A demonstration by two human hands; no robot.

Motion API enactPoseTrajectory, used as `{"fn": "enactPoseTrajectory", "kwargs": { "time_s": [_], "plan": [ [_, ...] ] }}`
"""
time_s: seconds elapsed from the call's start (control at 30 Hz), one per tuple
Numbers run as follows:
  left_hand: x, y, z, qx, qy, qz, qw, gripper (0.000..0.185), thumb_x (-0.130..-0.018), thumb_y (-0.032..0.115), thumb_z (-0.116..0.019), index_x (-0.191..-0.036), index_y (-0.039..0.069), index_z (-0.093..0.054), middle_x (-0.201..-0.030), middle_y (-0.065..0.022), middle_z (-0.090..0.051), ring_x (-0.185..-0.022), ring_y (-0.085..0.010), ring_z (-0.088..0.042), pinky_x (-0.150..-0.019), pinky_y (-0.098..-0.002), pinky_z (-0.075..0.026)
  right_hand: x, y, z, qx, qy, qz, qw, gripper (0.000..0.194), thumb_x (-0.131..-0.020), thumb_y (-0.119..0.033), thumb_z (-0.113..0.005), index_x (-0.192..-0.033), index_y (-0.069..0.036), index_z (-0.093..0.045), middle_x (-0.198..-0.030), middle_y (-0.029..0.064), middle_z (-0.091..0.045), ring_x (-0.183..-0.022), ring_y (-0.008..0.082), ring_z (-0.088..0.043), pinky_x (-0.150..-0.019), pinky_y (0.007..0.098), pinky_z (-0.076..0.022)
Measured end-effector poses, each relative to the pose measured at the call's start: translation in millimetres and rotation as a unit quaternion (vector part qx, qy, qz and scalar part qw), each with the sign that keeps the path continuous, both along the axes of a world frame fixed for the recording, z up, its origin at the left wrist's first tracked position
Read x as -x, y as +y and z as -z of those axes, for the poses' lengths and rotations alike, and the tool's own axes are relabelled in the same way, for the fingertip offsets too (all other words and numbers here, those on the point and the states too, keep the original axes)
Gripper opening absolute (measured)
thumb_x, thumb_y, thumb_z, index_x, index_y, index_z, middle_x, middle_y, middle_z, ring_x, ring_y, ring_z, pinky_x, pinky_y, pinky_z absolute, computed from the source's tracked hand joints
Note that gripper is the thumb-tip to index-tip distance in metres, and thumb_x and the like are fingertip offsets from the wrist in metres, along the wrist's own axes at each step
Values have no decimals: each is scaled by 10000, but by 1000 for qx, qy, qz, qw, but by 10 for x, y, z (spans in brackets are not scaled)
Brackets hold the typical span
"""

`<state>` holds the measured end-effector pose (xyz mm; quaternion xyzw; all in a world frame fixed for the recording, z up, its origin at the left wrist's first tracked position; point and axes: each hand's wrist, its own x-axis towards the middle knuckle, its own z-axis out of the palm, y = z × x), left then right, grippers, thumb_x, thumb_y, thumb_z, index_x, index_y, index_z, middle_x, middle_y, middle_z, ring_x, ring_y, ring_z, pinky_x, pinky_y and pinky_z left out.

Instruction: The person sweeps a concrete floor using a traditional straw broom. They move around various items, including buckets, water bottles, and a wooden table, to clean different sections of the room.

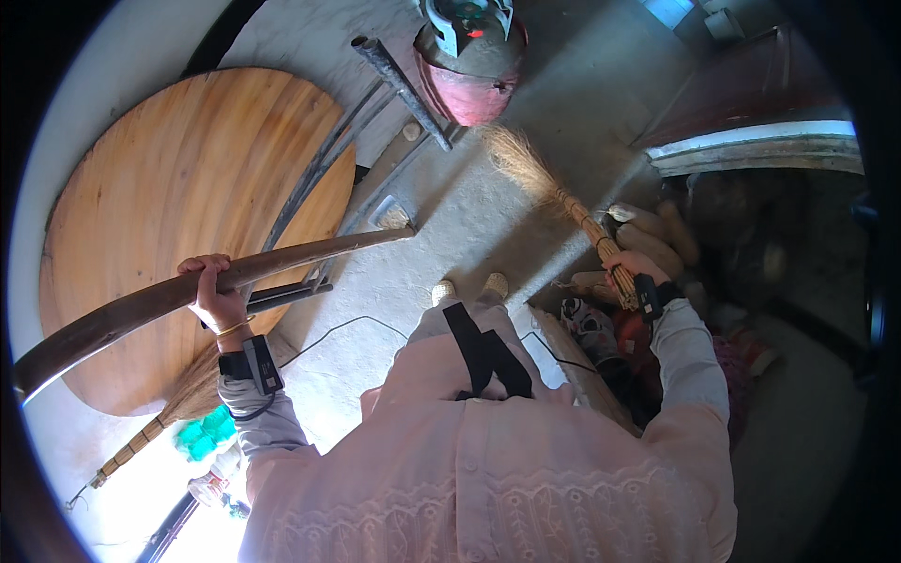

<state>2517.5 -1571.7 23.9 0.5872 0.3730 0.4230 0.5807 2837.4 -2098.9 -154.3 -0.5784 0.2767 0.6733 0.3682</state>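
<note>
My left hand [216,292] is closed around a long, dark, curved wooden pole [281,264], which runs from the far left rim to a tip near the metal frame's foot. My right hand [637,267] grips the bound handle of a straw broom [581,214]; its bristles fan out towards the pink-wrapped gas cylinder [468,84]. Behind my left hand a large round wooden tabletop [190,176] leans against the wall. A small dustpan or tray with bristly debris [393,214] lies by the pole's tip; its exact kind is unclear.
A dark metal tube frame [317,165] stands against the tabletop. Another straw broom [144,433] is at lower left, beside a green package [204,433]. Gourd-like objects [644,243] and cloth items [588,324] fill a wood-edged area at right. A black cable [345,322] crosses the concrete floor.
</note>
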Motion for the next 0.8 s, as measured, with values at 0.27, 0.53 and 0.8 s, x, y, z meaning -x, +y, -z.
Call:
{"fn": "enactPoseTrajectory", "kwargs": {
  "time_s": [0.27,0.53,0.8],
  "plan": [
    [-333,-211,-164,-22,26,19,999,194,-669,-50,-507,-812,63,-442,-644,-73,-502,-633,-183,-505,-715,-337,-456,318,-339,-271,-83,-48,-102,990,138,-751,-107,-622,-709,18,-581,-612,121,-591,-522,211,-586,-474,327,-482],
    [-606,-464,-358,-61,34,44,997,175,-659,-40,-511,-781,62,-436,-629,-69,-506,-621,-177,-507,-707,-322,-451,207,-458,-560,-30,60,54,996,118,-784,-131,-580,-797,-31,-517,-620,94,-575,-487,191,-559,-446,311,-480],
    [-772,-565,-445,-69,63,34,995,166,-642,-18,-521,-774,48,-446,-631,-80,-505,-631,-180,-508,-704,-301,-432,-232,-452,-758,27,-7,14,1000,121,-786,-147,-585,-800,-44,-523,-605,90,-573,-476,180,-557,-410,291,-458]
  ]
}}
